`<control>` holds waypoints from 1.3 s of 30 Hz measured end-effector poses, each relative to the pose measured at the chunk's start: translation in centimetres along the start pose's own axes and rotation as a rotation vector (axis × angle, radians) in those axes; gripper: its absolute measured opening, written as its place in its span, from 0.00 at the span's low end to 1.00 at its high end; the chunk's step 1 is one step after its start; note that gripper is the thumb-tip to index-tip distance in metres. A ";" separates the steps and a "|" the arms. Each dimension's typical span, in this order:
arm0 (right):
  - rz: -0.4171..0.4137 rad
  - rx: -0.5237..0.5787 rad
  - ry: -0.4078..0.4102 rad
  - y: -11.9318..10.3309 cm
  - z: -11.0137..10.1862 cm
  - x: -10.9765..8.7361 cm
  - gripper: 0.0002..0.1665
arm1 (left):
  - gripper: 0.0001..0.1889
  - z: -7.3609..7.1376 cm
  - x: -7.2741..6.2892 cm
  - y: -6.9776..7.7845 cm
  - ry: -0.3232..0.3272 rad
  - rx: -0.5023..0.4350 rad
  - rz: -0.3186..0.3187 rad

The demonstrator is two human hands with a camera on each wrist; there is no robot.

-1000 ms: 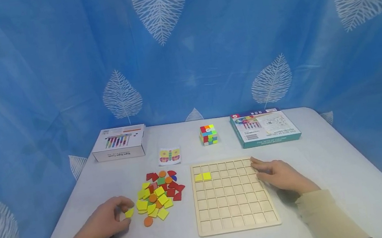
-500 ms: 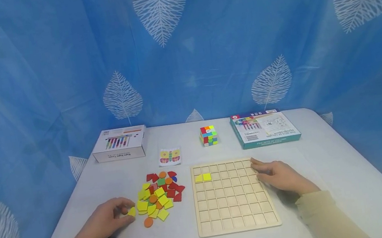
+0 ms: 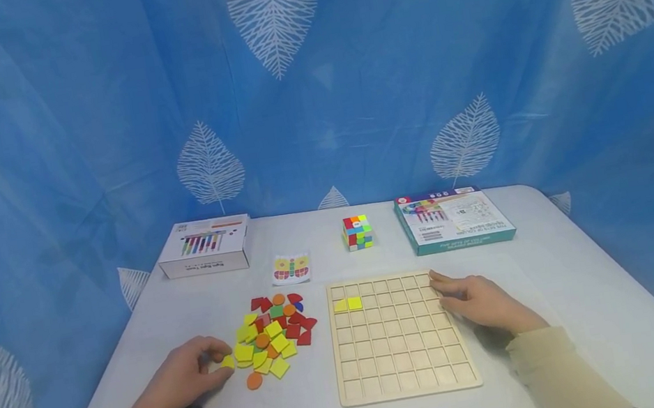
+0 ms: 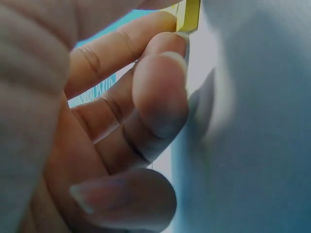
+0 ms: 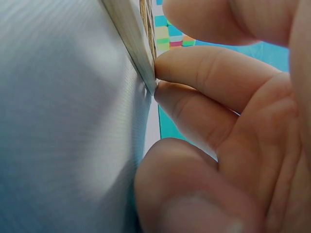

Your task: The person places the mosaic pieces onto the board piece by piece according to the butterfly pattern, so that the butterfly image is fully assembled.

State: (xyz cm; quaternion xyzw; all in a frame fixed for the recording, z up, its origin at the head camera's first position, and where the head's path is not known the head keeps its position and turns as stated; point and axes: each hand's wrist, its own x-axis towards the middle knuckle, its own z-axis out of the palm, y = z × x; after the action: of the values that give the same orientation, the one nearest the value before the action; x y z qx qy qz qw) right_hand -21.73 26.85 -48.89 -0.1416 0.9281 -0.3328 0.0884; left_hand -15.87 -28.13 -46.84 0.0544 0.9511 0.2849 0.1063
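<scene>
At the left of the pile, my left hand (image 3: 178,378) pinches a small yellow tile (image 3: 227,363) between thumb and index finger. Its thick yellow edge shows at the top of the left wrist view, and the fingers cover part of its shape. The pile beside it holds yellow, red, orange, green and blue tiles, with a yellow square (image 3: 279,368) at its front. My right hand (image 3: 488,305) lies along the right edge of the wooden grid board (image 3: 418,391), its fingertips touching that edge. Two yellow tiles, one of them a square (image 3: 354,303), sit side by side in the board's second row.
Behind the pile lies a card (image 3: 290,269) printed with a colourful tile pattern. A puzzle cube (image 3: 358,233) stands behind the board. At the back are a white box (image 3: 204,246) on the left and a flat teal-edged box (image 3: 455,219) on the right.
My left hand has shifted slightly right toward the pile, and the yellow tile has turned between its fingers. The right hand and the board tiles stay where they were.
</scene>
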 end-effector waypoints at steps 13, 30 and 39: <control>-0.029 -0.010 0.000 0.2 -0.1 -0.1 0.29 | 0.25 0.2 0.2 -0.1 0.038 0.051 0.024; -0.007 0.007 -0.009 0.1 -0.2 -0.1 0.29 | 0.20 -0.1 -0.3 0.1 0.040 -0.033 0.023; -0.006 0.001 -0.016 0.1 -0.2 -0.1 0.29 | 0.21 0.1 -0.2 -0.1 0.046 -0.029 0.018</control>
State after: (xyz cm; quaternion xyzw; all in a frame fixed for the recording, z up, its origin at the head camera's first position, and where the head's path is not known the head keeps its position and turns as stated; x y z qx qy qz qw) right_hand -21.67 27.04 -48.77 -0.1473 0.9268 -0.3323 0.0949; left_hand -15.64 -28.17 -46.98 0.0551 0.9484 0.3010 0.0827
